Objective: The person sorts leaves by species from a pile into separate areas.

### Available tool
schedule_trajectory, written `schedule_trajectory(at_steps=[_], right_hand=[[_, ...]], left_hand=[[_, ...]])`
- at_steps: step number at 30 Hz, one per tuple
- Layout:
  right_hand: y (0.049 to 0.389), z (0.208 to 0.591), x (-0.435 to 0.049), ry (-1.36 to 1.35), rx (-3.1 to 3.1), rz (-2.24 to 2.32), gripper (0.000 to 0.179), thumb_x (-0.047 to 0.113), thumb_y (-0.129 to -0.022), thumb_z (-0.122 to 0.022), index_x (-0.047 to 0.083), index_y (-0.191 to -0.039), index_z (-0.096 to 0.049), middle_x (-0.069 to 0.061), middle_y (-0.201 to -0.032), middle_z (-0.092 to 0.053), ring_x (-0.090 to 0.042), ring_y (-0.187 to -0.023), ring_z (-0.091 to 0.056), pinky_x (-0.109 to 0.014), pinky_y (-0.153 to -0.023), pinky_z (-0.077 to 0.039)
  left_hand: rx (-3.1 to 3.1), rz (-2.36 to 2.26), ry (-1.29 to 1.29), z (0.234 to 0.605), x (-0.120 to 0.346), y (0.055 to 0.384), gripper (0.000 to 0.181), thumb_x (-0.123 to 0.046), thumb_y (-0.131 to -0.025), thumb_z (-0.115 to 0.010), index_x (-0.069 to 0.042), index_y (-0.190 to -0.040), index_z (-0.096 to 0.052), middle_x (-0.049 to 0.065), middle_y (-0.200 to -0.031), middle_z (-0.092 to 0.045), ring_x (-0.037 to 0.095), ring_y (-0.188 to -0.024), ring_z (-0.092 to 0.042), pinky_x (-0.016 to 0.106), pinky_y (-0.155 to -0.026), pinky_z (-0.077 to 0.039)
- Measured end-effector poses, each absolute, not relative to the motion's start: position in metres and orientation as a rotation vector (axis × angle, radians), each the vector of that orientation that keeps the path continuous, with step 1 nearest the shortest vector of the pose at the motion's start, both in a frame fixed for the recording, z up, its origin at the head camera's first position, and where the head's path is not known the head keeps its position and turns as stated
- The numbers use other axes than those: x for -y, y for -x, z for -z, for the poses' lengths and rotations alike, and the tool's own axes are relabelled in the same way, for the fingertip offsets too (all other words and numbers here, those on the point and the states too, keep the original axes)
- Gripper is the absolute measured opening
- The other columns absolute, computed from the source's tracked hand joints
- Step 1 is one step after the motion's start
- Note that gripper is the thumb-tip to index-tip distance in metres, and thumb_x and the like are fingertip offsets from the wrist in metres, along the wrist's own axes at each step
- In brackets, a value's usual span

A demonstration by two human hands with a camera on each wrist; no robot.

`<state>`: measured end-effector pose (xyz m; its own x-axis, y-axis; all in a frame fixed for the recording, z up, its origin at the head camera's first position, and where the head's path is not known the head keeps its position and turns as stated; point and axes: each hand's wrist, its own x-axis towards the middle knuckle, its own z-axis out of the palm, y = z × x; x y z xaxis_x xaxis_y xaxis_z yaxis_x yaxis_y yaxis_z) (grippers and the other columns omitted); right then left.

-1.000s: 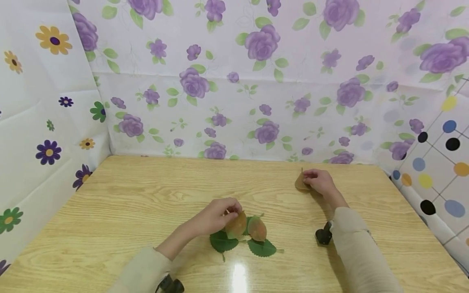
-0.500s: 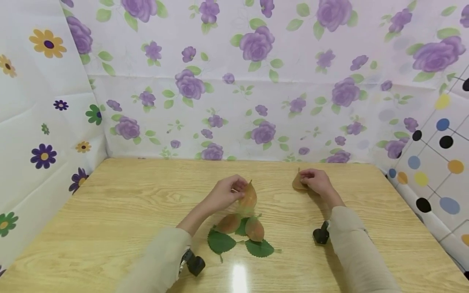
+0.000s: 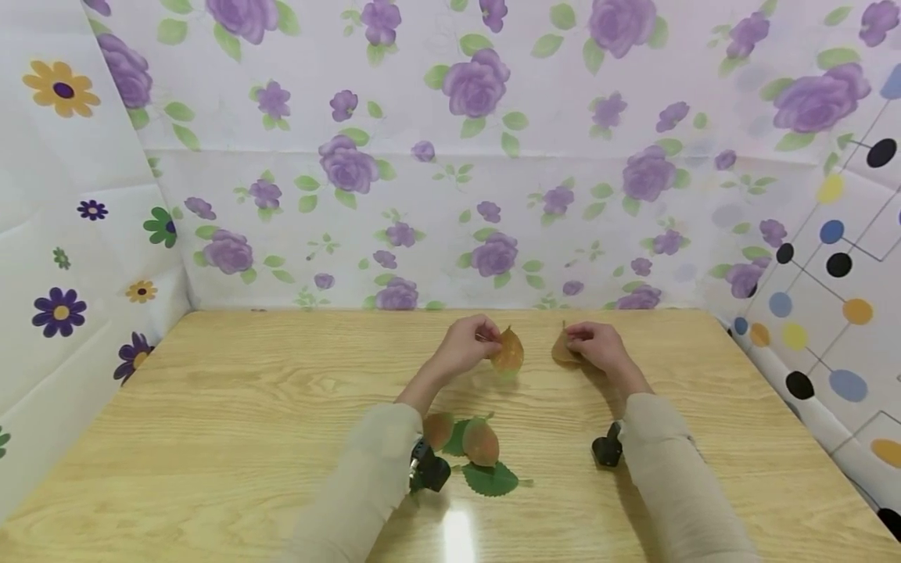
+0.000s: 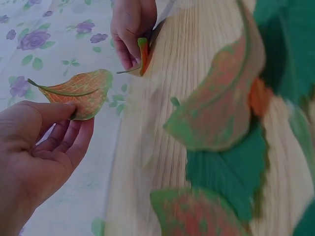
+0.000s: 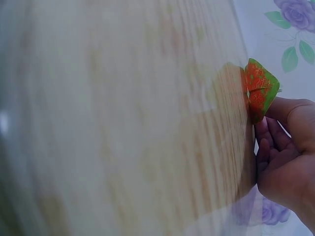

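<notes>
Between thumb and fingers, my left hand (image 3: 468, 346) pinches an orange-yellow leaf (image 3: 510, 353) with a green edge, held up over the back of the table. In the left wrist view the veined face of this leaf (image 4: 81, 93) shows, its stem pointing left. To its right, my right hand (image 3: 600, 346) pinches a second leaf (image 3: 563, 349), tan in the head view. The right wrist view shows this leaf (image 5: 261, 90) as red-orange with green edges, close to the table's back edge. Both leaves stand apart from each other.
Nearer the front of the wooden table (image 3: 281, 438) lies a pile of leaves, with a reddish leaf (image 3: 482, 442) over green ones and a green leaf (image 3: 491, 479) in front. My left sleeve (image 3: 380, 461) covers part of it. Flower-patterned cloth (image 3: 338, 227) hangs behind the table.
My left hand has lifted the orange-yellow leaf off the pile and carried it back and right, towards the right hand. The right hand still holds its leaf at the back.
</notes>
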<state>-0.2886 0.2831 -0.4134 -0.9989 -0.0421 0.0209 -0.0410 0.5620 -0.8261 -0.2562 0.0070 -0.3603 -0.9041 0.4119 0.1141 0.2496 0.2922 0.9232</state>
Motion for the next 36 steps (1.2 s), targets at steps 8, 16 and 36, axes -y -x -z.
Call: schedule_trajectory(at_steps=[8,16,36], right_hand=[[0.291,0.414,-0.281,0.045,-2.795,1.485,0.028,-0.001,-0.093,-0.059,-0.010,-0.119,-0.061,-0.023,-0.110,-0.064,-0.034,-0.104,-0.059,-0.031,-0.082,-0.051],[0.291,0.419,-0.278,0.018,-2.806,1.492,0.026,-0.003,-0.091,-0.060,-0.010,-0.117,-0.063,-0.021,-0.107,-0.066,-0.034,-0.102,-0.060,-0.033,-0.083,-0.052],[0.291,0.419,-0.270,-0.031,-2.871,1.481,0.025,-0.003,-0.092,-0.060,-0.008,-0.117,-0.064,-0.023,-0.111,-0.065,-0.037,-0.106,-0.059,-0.042,-0.089,-0.050]], left_hand=[[-2.363,-1.733,-0.478,0.371,-0.032,0.274,0.008,0.007,-0.090,-0.062,0.005,-0.097,-0.060,0.012,-0.090,-0.060,0.019,-0.082,-0.060,0.029,-0.074,-0.056],[-2.449,-1.678,-0.340,0.388,-0.050,0.290,0.014,0.011,-0.084,-0.066,0.007,-0.097,-0.060,0.011,-0.086,-0.062,0.017,-0.078,-0.059,0.024,-0.071,-0.053],[-2.800,-1.481,-0.411,0.409,-0.077,0.298,0.015,0.011,-0.078,-0.069,0.004,-0.088,-0.060,0.013,-0.084,-0.065,0.025,-0.080,-0.063,0.028,-0.071,-0.052]])
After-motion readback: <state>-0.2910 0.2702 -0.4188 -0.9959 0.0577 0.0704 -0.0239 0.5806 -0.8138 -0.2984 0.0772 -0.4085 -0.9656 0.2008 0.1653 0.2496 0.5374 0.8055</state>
